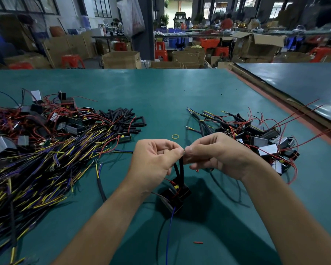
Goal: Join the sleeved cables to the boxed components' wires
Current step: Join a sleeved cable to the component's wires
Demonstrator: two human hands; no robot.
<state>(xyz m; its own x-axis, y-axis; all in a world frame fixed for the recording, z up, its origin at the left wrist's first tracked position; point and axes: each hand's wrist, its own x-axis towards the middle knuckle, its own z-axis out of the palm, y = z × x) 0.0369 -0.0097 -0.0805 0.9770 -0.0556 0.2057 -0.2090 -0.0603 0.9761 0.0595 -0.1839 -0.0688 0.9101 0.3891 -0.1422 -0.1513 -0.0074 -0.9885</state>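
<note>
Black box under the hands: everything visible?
The black box is plastic-looking and tilted, with a grey flap at its lower left and red and yellow bits on top. Two black sleeved cables rise from it to the left hand and right hand, which pinch their upper ends. A blue wire trails toward the viewer. Whether it touches the green mat is unclear.

A head-worn camera (wide-angle) looks forward and down, seemingly close over the table (161,88).

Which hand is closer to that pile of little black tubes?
Left. The left hand is just right of the black tubes and nearer the person; the right hand is farther right, beyond the left hand.
</note>
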